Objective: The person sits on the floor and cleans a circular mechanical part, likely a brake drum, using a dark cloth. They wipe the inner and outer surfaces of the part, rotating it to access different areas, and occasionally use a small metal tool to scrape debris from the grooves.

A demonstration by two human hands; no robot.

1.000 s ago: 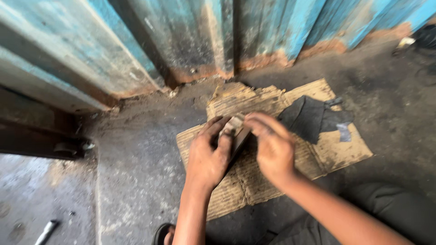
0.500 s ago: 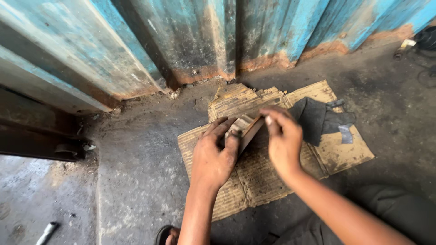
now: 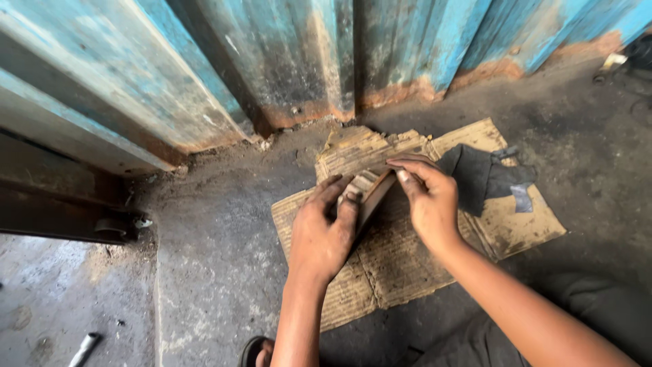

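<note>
Meanwhile, left hand [image 3: 324, 234] gripped the tilted, worn rectangular brown block [image 3: 370, 192] over torn corrugated cardboard [image 3: 401, 261]; right hand [image 3: 429, 197], now lifted higher, pinched its upper edge.

Rusty blue metal door [image 3: 285, 61], small pipe [image 3: 84, 348] on floor.

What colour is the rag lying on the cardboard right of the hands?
Dark grey, almost black; the rag shows in the head view, on worn tan cardboard.
</note>
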